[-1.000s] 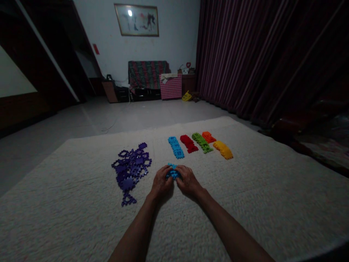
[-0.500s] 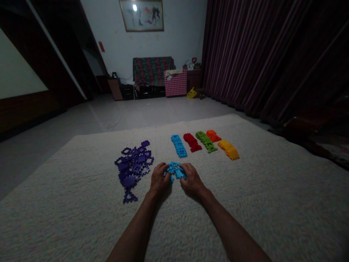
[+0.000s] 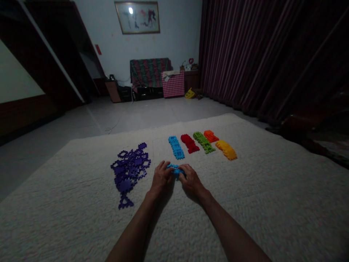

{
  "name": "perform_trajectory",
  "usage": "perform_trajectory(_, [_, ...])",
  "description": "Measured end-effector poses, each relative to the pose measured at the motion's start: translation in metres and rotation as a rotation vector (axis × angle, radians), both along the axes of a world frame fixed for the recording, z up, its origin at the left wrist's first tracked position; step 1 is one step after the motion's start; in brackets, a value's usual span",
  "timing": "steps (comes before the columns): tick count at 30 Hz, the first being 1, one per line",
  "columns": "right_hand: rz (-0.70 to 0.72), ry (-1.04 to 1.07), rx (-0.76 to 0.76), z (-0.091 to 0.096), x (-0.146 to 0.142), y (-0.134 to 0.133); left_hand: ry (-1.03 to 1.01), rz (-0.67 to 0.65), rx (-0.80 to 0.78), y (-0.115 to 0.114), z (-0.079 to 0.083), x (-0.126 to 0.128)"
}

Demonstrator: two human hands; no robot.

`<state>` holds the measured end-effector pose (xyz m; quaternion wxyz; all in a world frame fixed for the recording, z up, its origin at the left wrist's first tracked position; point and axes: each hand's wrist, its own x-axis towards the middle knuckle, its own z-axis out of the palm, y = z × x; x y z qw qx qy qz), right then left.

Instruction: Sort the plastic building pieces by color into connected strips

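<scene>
Between my two hands sit several light-blue interlocking plastic tiles (image 3: 176,170) with toothed edges, gathered low over the pale quilted mat (image 3: 81,225). My left hand (image 3: 163,176) has its fingers curled round their left side. From the right, my right hand (image 3: 190,179) grips the same pieces. The fingers cover much of them, so how they fit together is hidden. A row of light-blue tiles (image 3: 176,147) lies just beyond my hands. To the left is a loose heap of purple tiles (image 3: 132,167), some solid and some open frames.
Right of the blue row lie red tiles (image 3: 189,143), green tiles (image 3: 204,142), orange tiles (image 3: 211,136) and yellow tiles (image 3: 226,150). Beyond the mat, a cloth-covered piece of furniture (image 3: 149,73) stands at the wall. A dark curtain (image 3: 240,54) hangs at the right.
My hands have drawn closer together round the blue tiles, which now show as a smaller, tighter bunch. The view has shifted slightly; the other piles keep their places on the mat.
</scene>
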<state>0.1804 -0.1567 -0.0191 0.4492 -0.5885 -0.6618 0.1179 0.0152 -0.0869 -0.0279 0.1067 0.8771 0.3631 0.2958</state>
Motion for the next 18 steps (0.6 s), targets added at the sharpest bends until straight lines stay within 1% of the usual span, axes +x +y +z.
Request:
perform_trajectory(3, [-0.072,0.046,0.038,-0.006,0.002,0.004,-0.02,-0.014,0.005,0.01,0.005,0.007])
perform_trajectory(7, [-0.182,0.163,0.072,-0.013,0.003,0.009,-0.146,0.018,-0.021,0.018,0.006,0.018])
perform_trajectory(9, [-0.204,0.174,0.076,-0.012,0.002,0.01,-0.222,0.041,-0.063,0.018,0.004,0.022])
perform_trajectory(12, [-0.232,0.129,0.092,-0.01,-0.001,0.011,-0.298,0.059,-0.135,0.016,0.001,0.026])
perform_trajectory(15, [-0.27,0.104,0.089,-0.009,-0.003,0.012,-0.326,0.049,-0.184,0.012,0.0,0.029])
perform_trajectory(18, [-0.304,0.111,0.076,-0.01,-0.004,0.013,-0.309,0.021,-0.177,0.009,0.001,0.034])
